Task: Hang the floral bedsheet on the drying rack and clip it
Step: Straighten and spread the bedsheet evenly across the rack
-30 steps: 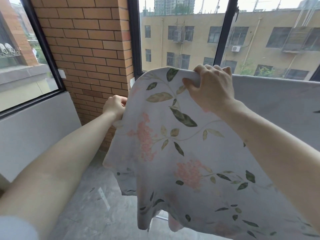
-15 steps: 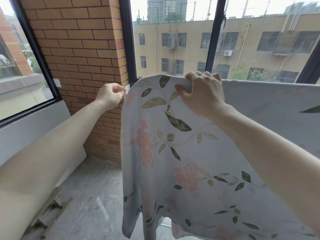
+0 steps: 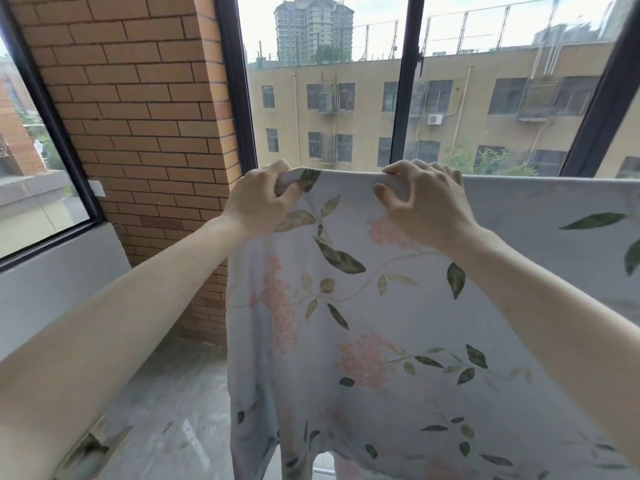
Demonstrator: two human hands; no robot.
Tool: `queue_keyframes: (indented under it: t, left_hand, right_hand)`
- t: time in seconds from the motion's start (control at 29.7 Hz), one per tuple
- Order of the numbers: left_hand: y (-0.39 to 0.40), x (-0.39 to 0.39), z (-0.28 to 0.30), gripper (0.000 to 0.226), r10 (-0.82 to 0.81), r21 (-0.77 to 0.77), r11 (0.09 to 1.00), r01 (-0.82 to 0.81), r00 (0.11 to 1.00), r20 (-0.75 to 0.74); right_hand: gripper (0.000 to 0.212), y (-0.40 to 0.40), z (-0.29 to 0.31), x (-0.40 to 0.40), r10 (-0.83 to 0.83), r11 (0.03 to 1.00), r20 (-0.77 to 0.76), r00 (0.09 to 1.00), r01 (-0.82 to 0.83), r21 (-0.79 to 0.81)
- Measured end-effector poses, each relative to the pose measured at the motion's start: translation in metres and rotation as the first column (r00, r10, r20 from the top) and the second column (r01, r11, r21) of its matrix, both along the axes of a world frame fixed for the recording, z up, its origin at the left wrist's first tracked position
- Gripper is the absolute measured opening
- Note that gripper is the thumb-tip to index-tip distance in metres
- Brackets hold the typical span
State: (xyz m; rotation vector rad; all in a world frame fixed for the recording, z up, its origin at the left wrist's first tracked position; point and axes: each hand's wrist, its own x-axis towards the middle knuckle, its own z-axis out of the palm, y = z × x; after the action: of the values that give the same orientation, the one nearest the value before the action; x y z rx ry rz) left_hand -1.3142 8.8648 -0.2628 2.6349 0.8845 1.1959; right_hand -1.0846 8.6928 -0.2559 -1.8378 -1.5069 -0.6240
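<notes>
Both my left hand (image 3: 258,199) and right hand (image 3: 424,206) clamp the pale leaf-and-pink-blossom cotton bedsheet (image 3: 363,306) along its top fold; I advise levelling it, no clip being visible.

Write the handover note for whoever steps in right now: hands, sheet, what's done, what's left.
Left hand: grips the top left corner of the pale floral-print bedsheet at the folded top edge.
Right hand: fingers curled over the same top edge, thumb pinching the front.
Sheet: draped over a top bar it hides, hanging down in front of the black-framed window; only a thin white rack bar shows below the hem.
Done: sheet hung.
Left: square up the edge and clip it; no clips in view.
</notes>
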Motion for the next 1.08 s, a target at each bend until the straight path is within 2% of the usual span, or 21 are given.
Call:
queue_keyframes:
  t: [0.1,0.24,0.4,0.47,0.61,0.67,0.78,1.08]
  left_hand:
    - [0.001,-0.003,0.003,0.033,0.017,-0.024,1.000,-0.018,1.000,-0.005]
    - [0.004,-0.002,0.008,0.049,0.014,-0.037,0.999,-0.015,1.000,-0.018]
    - [-0.003,0.013,0.016,0.062,0.109,0.012,0.994,-0.108,0.988,-0.107]
    - [-0.018,0.023,0.022,0.056,0.149,0.078,0.987,-0.138,0.975,-0.164]
    - [-0.075,0.080,0.034,0.031,-0.072,0.115,0.988,0.099,0.974,-0.216]
    - [-0.099,0.112,0.038,0.028,-0.128,0.133,0.976,0.170,0.952,-0.278]
    - [-0.118,0.149,0.040,0.031,-0.083,0.119,0.983,0.139,0.918,-0.388]
    - [-0.193,0.257,0.040,0.033,-0.134,0.054,0.984,0.170,0.906,-0.401]
  right_hand:
    - [0.039,-0.030,0.003,0.034,-0.086,0.996,-0.071,0.994,0.087,0.011]
    - [0.043,-0.053,-0.012,0.063,-0.244,0.969,-0.063,0.968,0.246,0.021]
    - [0.039,-0.051,-0.018,0.073,-0.271,0.962,-0.040,0.962,0.271,0.007]
    - [0.037,-0.045,-0.020,0.068,-0.248,0.969,-0.025,0.968,0.248,0.000]
    - [0.038,-0.047,-0.024,0.065,-0.157,0.987,0.013,0.988,0.157,-0.019]
    - [0.039,-0.055,-0.021,0.070,-0.121,0.992,0.028,0.992,0.122,-0.042]
    - [0.043,-0.076,-0.015,0.089,-0.123,0.991,-0.006,0.992,0.123,-0.044]
    - [0.050,-0.200,-0.013,0.222,-0.346,0.934,-0.084,0.934,0.335,-0.121]
